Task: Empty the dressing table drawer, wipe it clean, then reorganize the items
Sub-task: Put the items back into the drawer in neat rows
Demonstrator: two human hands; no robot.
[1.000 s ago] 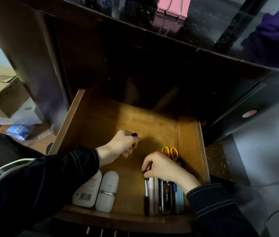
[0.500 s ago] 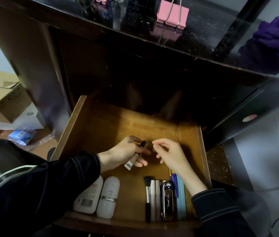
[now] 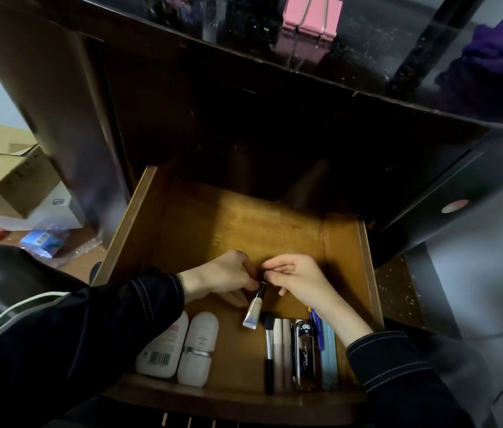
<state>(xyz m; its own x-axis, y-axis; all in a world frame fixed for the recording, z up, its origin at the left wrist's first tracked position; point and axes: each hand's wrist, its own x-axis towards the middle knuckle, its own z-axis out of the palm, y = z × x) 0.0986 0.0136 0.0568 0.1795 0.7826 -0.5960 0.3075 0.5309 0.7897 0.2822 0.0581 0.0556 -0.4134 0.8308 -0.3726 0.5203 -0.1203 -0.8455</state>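
Over the drawer [image 3: 367, 273], my left hand [image 3: 222, 279] pinches the tube [image 3: 251, 313], likely passing it; whether my right hand [image 3: 299, 279] grips, I cannot tell.

matt wooden drawer [image 3: 188, 230], glossy tabletop [image 3: 367, 41]

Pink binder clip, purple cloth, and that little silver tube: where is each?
Pink binder clip [image 3: 312, 18], head view, on its pink body.
Purple cloth [image 3: 497, 63], head view, on its bunched middle folds.
Silver tube [image 3: 252, 312], head view, on its silver body below the black cap.
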